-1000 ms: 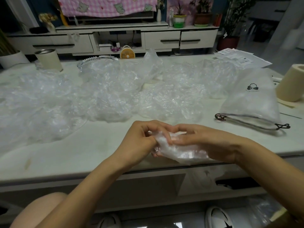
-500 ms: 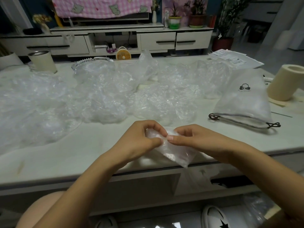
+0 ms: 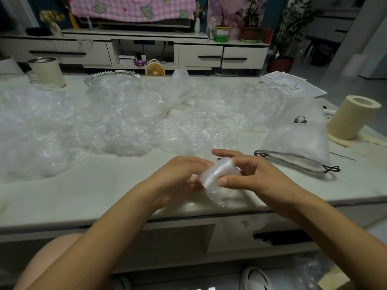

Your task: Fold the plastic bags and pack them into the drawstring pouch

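The left hand point(image 3: 182, 174) curled round one folded plastic bag point(image 3: 217, 174); the right hand point(image 3: 257, 174) pinched it with the thumb. The bag was a tight, clear, ribbed roll, held over the white table point(image 3: 83, 195) near its front edge. Loose bags point(image 3: 125, 122), too tangled to count, sprawled from nine to one o'clock. One drawstring pouch point(image 3: 299, 135) lay at two o'clock, one cream roll point(image 3: 351, 120) beyond it, and one cream tin point(image 3: 47, 71) stood at ten.
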